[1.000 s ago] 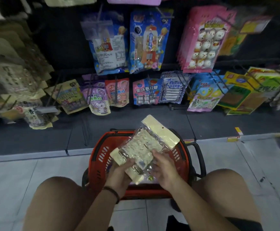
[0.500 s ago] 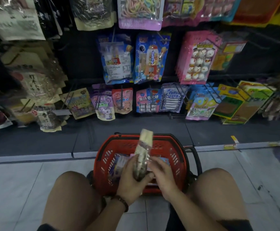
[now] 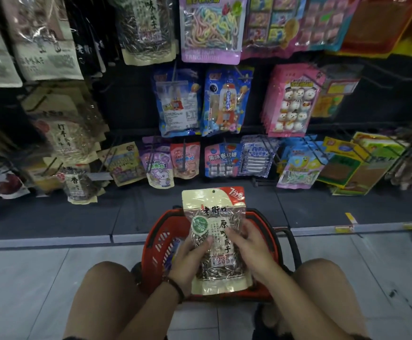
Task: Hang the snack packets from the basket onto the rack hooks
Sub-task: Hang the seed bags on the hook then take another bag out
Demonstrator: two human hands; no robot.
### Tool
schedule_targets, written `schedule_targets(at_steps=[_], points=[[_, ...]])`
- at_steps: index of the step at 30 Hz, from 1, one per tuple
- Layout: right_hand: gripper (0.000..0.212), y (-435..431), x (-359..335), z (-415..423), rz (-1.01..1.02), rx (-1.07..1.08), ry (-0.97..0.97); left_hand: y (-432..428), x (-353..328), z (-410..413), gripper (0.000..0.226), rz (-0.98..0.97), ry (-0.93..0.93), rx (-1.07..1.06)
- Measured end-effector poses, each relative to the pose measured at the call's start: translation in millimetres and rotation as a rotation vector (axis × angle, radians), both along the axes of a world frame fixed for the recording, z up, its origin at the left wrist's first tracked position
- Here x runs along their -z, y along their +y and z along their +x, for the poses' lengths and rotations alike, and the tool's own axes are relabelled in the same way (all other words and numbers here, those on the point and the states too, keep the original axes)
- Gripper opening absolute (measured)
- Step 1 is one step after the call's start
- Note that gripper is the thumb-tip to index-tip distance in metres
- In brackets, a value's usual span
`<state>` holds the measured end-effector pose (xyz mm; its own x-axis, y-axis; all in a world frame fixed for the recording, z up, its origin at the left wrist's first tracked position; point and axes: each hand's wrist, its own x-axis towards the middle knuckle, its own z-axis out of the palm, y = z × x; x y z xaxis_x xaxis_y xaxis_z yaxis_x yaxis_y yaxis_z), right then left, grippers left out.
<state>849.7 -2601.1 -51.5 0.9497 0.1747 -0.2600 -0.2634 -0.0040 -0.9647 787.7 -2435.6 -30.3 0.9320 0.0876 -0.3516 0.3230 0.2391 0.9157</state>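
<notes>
Left grip (image 3: 187, 262), right grip (image 3: 254, 251), both clasping upright packet (image 3: 212, 207)

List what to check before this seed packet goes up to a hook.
1. Grip: the left hand and right hand both hold the seed packet above the basket: ok.
2. The hang hole at the packet's top edge is uncovered: ok.
3. The packet is upright with its printed face toward the camera: ok.
4. Matching stock: a similar hanging seed packet shows at the top of the rack: ok.
5. Free room on that packet's hook: cannot tell.
</notes>
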Motion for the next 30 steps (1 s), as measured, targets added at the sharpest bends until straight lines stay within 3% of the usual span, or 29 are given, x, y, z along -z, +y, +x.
schedule_targets(at_steps=[2,4,7,10,13,16,23,26,30], points=[[0.066,-2.2,-12.9,10.2,0.05,-0.011,-0.015,6.3,-12.9,11.4,0.01,0.023,0.009,0.015],[0.077,0.2,-25.9,19.5,0.06,-0.003,-0.04,12.6,-29.7,23.4,0.024,0.077,-0.03,0.014],[0.089,10.4,-44.3,35.8,0.017,-0.015,-0.12,24.2,-56.8,38.8,0.025,0.131,-0.144,-0.037],[0.06,19.4,-81.6,53.3,0.03,0.033,-0.182,41.2,-85.6,49.4,0.025,0.136,-0.152,-0.04],[0.03,32.2,-134.6,69.7,0.001,0.075,-0.265,60.7,-112.8,60.0,0.048,0.166,-0.163,-0.057],[0.014,56.6,-181.8,82.7,0.048,0.077,-0.282,75.7,-154.0,71.0,0.024,0.201,-0.232,-0.131],[0.025,114.4,-281.5,114.6,0.021,0.073,-0.437,125.9,-239.1,122.1,0.045,0.213,-0.39,-0.339],[0.024,138.1,-320.8,130.4,-0.005,0.094,-0.515,142.4,-281.0,138.1,0.032,0.269,-0.46,-0.357],[0.05,171.4,-354.8,160.9,0.063,0.138,-0.493,167.4,-326.7,169.5,0.053,0.397,-0.486,-0.435]])
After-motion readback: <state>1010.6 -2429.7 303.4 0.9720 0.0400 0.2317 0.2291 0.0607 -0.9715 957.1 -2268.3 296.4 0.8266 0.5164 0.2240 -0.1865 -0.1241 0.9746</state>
